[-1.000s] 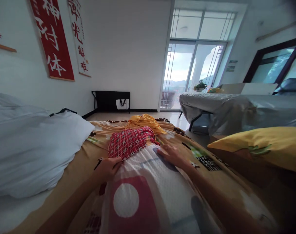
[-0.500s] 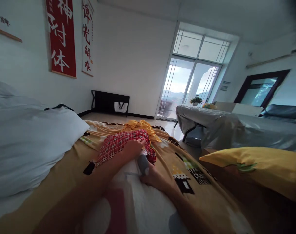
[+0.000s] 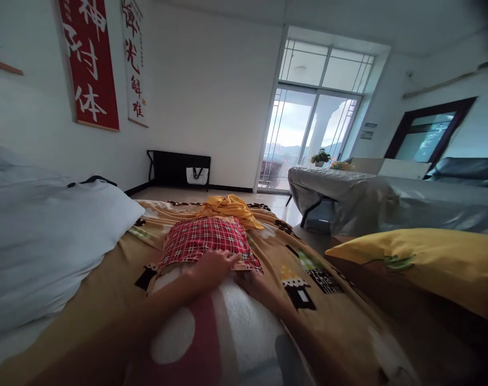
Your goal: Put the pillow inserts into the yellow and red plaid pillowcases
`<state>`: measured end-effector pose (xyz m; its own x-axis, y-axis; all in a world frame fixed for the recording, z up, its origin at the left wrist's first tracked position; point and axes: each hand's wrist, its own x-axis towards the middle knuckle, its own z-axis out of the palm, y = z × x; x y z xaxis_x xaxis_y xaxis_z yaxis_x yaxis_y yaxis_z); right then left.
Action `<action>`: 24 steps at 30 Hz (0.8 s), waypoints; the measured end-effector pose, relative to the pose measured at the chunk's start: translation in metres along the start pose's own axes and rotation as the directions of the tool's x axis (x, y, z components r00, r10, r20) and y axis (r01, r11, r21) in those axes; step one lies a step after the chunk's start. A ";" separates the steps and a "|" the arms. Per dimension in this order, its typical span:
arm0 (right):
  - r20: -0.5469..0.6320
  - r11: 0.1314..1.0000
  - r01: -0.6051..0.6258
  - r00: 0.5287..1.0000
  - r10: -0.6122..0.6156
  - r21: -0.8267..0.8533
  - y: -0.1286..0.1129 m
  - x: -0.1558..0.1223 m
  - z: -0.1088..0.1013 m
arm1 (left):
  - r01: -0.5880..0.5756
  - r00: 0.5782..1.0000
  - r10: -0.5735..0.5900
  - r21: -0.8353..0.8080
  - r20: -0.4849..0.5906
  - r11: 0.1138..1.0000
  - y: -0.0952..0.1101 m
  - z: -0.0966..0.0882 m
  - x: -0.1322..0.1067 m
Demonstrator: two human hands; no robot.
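Observation:
A red plaid cloth cover [image 3: 205,233] lies in front of me on the tan patterned blanket [image 3: 308,257]. My left hand [image 3: 214,266] rests at its near edge, fingers curled over the cloth and gripping it. My right hand [image 3: 249,280] is at the same edge, to the right; its fingers go under the cover and are hidden. A soft white piece of bedding [image 3: 252,316] with maroon and grey shapes lies between my forearms. Its far end reaches under the cover's near edge. Yellow cloth [image 3: 230,206] lies bunched just beyond the cover.
White bedding [image 3: 54,230] is heaped on the left. At the right is a yellow pillow [image 3: 420,262], with a plastic-covered table [image 3: 348,187] behind it. A black low stand [image 3: 167,169] with a white bag [image 3: 196,176] stands against the far wall.
My right hand, which held a grey-and-white corner of the bedding in view, has gone under the cover's edge. My left hand has come nearer and lower; the cover lies flatter and wider.

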<state>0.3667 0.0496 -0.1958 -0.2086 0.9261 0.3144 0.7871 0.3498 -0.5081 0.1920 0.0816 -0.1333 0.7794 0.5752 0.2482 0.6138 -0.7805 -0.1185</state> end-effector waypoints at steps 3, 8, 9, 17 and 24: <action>0.101 0.990 -0.119 0.987 0.126 -0.069 0.000 -0.019 -0.024 | 0.144 0.986 -0.149 -0.075 -0.072 0.987 -0.039 -0.004 -0.025; -0.002 0.917 -0.019 1.000 0.019 -0.399 -0.054 -0.039 -0.048 | 0.360 0.897 -0.422 -0.334 -0.132 0.871 -0.103 0.018 -0.076; -0.031 0.893 0.086 0.993 -0.111 -0.441 -0.070 -0.041 -0.043 | 0.370 0.885 -0.451 -0.413 -0.114 0.832 -0.110 0.024 -0.084; -0.186 0.560 0.485 0.621 -0.762 -0.672 -0.134 -0.063 0.097 | 0.312 0.829 -0.538 -0.672 -0.152 0.671 -0.108 0.043 -0.100; -0.039 0.769 0.294 0.923 -0.383 -0.568 -0.123 -0.035 0.034 | 0.282 0.845 -0.523 -0.733 -0.116 0.619 -0.105 0.049 -0.105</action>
<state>0.2569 -0.0211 -0.1718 -0.4707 0.7155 0.5163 0.8733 0.4611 0.1573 0.0519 0.1156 -0.1937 0.3228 0.8655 0.3830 0.5077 -0.4998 0.7017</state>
